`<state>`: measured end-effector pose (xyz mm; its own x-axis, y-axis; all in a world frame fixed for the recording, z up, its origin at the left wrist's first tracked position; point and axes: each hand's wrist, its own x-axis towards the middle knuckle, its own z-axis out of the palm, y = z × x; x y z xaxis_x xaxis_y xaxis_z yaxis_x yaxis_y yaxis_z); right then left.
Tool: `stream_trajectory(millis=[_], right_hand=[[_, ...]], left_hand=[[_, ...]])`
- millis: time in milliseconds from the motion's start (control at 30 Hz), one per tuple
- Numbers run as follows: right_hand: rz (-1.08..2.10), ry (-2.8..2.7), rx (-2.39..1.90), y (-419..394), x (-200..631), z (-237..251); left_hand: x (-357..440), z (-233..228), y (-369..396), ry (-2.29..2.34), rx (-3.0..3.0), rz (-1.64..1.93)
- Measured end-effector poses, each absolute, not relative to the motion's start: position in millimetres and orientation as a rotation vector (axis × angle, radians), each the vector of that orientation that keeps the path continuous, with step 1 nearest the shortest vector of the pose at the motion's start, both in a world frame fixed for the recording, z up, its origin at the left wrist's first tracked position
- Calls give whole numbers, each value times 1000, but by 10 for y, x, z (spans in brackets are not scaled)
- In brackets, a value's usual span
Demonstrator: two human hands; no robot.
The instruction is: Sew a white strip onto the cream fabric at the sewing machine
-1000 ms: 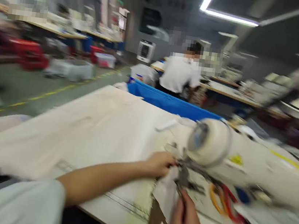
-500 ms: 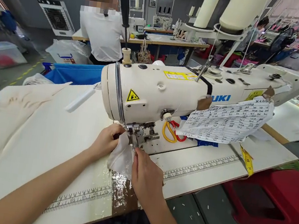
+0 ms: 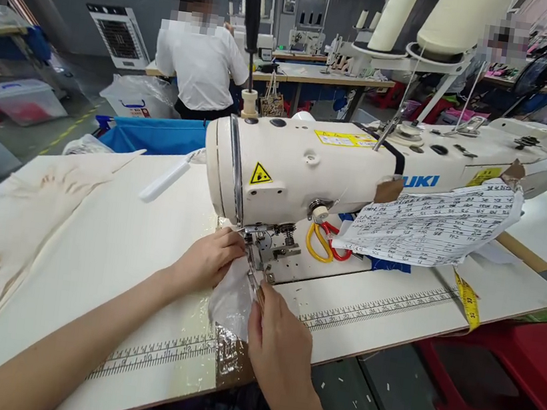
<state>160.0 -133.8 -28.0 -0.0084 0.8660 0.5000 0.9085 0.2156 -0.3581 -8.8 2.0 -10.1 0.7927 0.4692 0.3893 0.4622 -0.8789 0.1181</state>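
Note:
A piece of thin white fabric (image 3: 232, 299) lies under the presser foot area of the white sewing machine (image 3: 288, 167) and hangs toward the table's front edge. My left hand (image 3: 209, 257) is closed at the fabric's left edge, fingers pinched close beside the needle. In my right hand (image 3: 279, 337), closed in front of the presser foot, is a slim metal tool (image 3: 254, 282) that looks like tweezers, its tip pointing toward the foot. My fingers hide part of the tool, and the exact stitching point is hard to make out.
Scissors with yellow and red handles (image 3: 320, 241) lie behind the needle area. A handwritten sheet (image 3: 432, 222) hangs off the machine, near a yellow tape measure (image 3: 466, 301). Cream fabric (image 3: 35, 214) is spread at left. A red stool (image 3: 507, 377) stands at right; a person (image 3: 201, 64) sits beyond.
The view has shifted a little, so the scene sits further right. My right hand has drawn slightly back from the presser foot with the tweezers, and more of them shows.

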Motion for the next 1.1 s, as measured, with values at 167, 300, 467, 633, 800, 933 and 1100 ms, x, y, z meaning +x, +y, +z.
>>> stream_trajectory(millis=[167, 300, 467, 633, 800, 933, 1100], right_hand=[[383, -1737, -1574, -1953, 1686, -404], [403, -1693, -1635, -2197, 1746, -537], [241, -1752, -1593, -2146, 1831, -495], [187, -1803, -1486, -2121, 1865, -515], [190, -1842, -1467, -2136, 1869, -550], [220, -1856, -1477, -2100, 1885, -496], [155, -1871, -1529, -2024, 1863, -394]], left_hand=[[-101, -38, -109, 802, 3036, 442], [-15, -60, -235, 933, 3073, 353], [47, -136, -399, 1056, 3003, 411], [7, -234, -480, 1039, 3045, 502], [-23, -263, -424, 1006, 3049, 504], [-19, -254, -404, 1033, 3080, 477], [-4, -268, -471, 1085, 3098, 484]])
